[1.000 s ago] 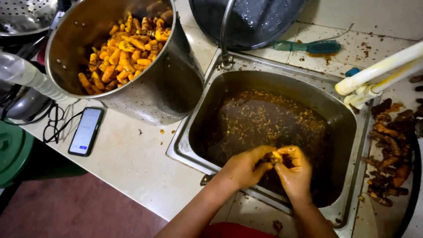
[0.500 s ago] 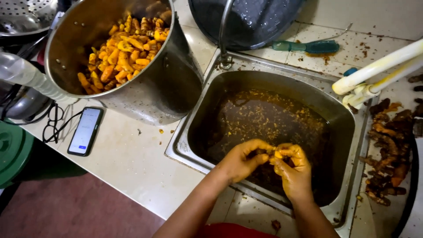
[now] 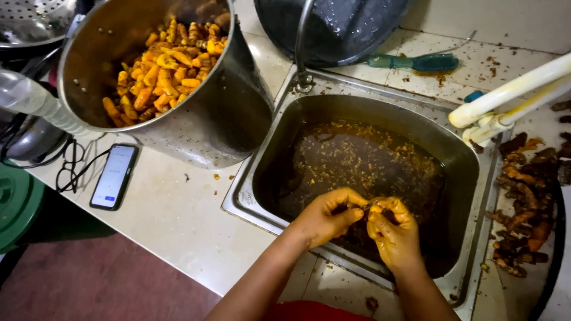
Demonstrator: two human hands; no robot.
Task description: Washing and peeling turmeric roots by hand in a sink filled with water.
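We find one screen only: a smartphone (image 3: 114,176), a slim dark-framed rectangle lying flat and slightly tilted on the pale counter (image 3: 178,220), just below the large steel pot (image 3: 196,119) and left of the sink (image 3: 476,178). Its display is lit, pale white-blue. A black cable (image 3: 77,166) lies beside its left edge. We see no packages, labels or signs.

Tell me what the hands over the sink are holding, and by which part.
Both the left hand and right hand pinch one small dark root piece between their fingertips, one at each end, above the sink.
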